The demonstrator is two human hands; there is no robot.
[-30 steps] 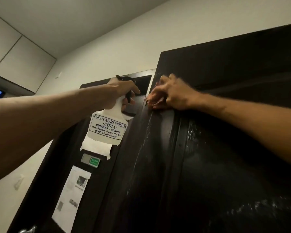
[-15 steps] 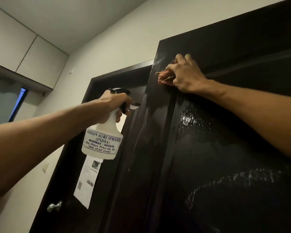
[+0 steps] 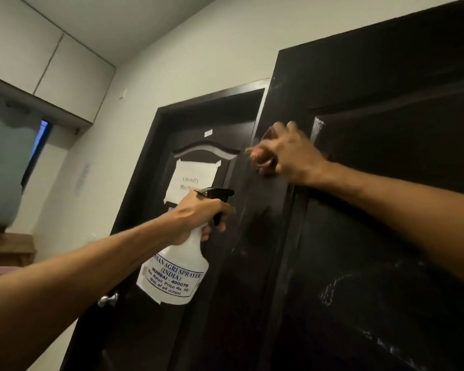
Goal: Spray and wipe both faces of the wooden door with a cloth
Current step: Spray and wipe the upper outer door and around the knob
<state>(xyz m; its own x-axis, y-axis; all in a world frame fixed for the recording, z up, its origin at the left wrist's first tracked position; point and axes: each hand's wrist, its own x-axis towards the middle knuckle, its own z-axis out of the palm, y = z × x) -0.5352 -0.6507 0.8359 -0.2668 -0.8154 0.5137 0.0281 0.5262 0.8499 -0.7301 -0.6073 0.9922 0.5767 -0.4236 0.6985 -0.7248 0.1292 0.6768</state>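
While mostly hidden under the right hand (image 3: 289, 153), the cloth (image 3: 257, 153) is bunched against the door (image 3: 359, 236); left hand (image 3: 198, 215) grips the spray bottle (image 3: 174, 274).

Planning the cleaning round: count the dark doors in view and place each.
2. The near door fills the right side, with the right hand holding a cloth against it. The far door stands behind it, centre-left, bearing a paper sign. Others may lie outside the frame.

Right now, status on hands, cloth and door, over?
Left hand grips spray bottle, nozzle toward door. Right hand holds reddish cloth against its upper stile. Wet streaks on its face; nothing blocking.
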